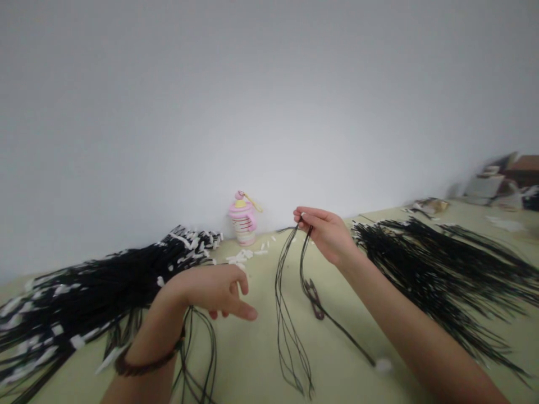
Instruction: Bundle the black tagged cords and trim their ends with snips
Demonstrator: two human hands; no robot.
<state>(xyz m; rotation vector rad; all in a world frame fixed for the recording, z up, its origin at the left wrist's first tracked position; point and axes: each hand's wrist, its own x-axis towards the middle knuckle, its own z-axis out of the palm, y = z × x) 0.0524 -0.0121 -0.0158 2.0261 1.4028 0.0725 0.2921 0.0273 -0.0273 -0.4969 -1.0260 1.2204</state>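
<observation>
My right hand (326, 230) is raised above the table with thumb and fingers pinched on a few thin black cords (280, 280). One group of their strands hangs down with loose ends near the front. Another group bends to the lower right and ends in a blurred white tip (383, 366). Beneath these strands lies a small dark pronged tool (315, 300), whose kind I cannot make out. My left hand (214, 289), with a dark bracelet on the wrist, hovers with fingers apart and holds nothing. More black cords (206, 342) hang or lie below it.
A big bundle of black cords with white tags (126, 275) lies at the left. Several white scraps (242, 256) lie beside a pink and white cup (243, 221) by the wall. Another spread of black cords (421, 269) covers the right. Blurred items (484, 185) stand far right.
</observation>
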